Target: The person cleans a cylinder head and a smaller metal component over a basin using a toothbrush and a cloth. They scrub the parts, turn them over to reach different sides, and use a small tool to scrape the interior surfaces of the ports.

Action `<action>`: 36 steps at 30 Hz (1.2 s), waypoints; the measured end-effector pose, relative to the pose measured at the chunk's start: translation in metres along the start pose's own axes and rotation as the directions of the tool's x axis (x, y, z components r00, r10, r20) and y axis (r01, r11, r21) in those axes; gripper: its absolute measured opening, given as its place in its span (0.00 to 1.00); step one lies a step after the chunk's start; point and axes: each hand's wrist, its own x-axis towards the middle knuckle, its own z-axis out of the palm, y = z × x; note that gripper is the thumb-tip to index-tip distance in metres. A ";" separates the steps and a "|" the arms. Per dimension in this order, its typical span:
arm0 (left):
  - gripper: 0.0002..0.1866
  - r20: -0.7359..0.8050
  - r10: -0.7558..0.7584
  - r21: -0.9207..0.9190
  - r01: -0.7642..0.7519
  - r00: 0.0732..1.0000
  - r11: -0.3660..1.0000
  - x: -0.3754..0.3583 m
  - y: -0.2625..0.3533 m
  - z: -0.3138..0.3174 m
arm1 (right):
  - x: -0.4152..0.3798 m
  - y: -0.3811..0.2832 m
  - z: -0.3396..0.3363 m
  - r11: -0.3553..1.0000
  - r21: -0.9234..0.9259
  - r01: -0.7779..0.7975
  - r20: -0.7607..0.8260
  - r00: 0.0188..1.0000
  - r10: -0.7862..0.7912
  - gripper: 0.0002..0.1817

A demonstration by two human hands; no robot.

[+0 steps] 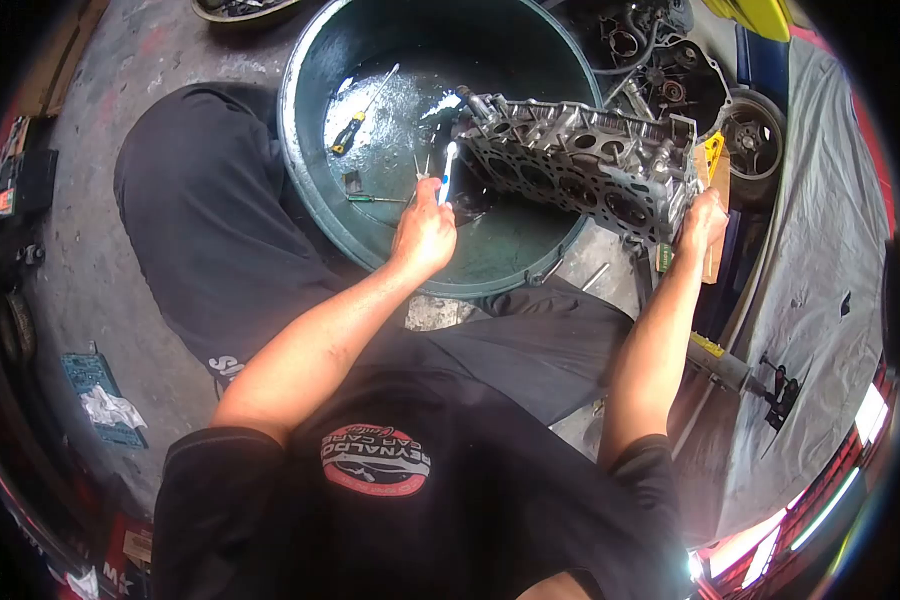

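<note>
I sit with a large dark green basin [305, 160] between my knees. A metal cylinder head [580, 165] rests across the basin's right rim, tilted, with its ports facing me. My left hand [425, 235] grips a white and blue toothbrush [447, 175], whose bristle end sits at the left end of the cylinder head. My right hand [703, 220] grasps the right end of the cylinder head. Shallow liquid lies in the basin, along with a black and yellow screwdriver [362, 112] and a thin green-handled tool [375, 198].
Greasy engine parts [660, 60] and a round pulley [752, 135] lie beyond the basin at the upper right. A grey tarp [820, 250] covers the right side. A blue case with a white rag [100, 395] lies on the concrete floor at left.
</note>
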 end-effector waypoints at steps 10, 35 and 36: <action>0.17 0.128 0.252 -0.315 -0.202 0.959 0.928 0.020 0.076 0.043 | 0.018 -0.015 0.020 0.998 -0.036 0.061 -0.001 0.998 -0.061 0.29; 0.08 -0.230 0.036 -0.223 -0.088 0.972 0.971 0.050 0.105 0.062 | 0.032 -0.122 0.061 0.930 -0.327 0.167 0.203 0.974 -0.104 0.32; 0.06 -0.333 0.061 -0.316 -0.173 0.941 0.933 0.059 0.094 0.064 | 0.038 -0.114 0.062 0.923 -0.347 0.165 0.182 0.978 -0.106 0.32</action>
